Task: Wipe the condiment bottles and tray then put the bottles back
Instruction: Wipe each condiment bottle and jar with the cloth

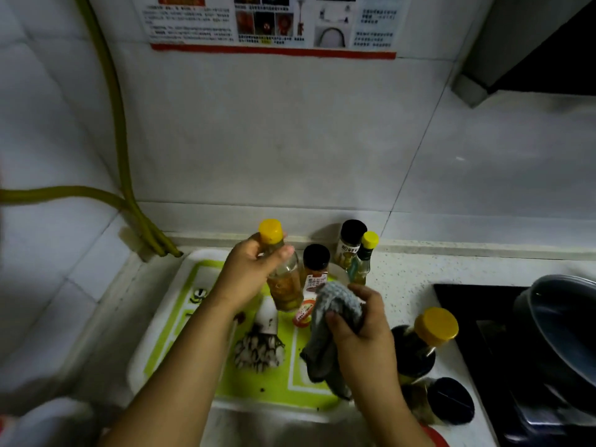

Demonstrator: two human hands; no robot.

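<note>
Head view: a white speckled counter [403,272] meets a tiled wall [290,140], stove [483,317] at right. Above the green tray [225,375], the left hand [248,272] grips a yellow-capped bottle [283,275]; the right hand [361,321] clutches a grey cloth [335,308].

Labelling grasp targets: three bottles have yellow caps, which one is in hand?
The clear bottle of amber liquid, gripped near its neck by the left hand above the tray. The small one and the dark one stand untouched on the counter.
</note>
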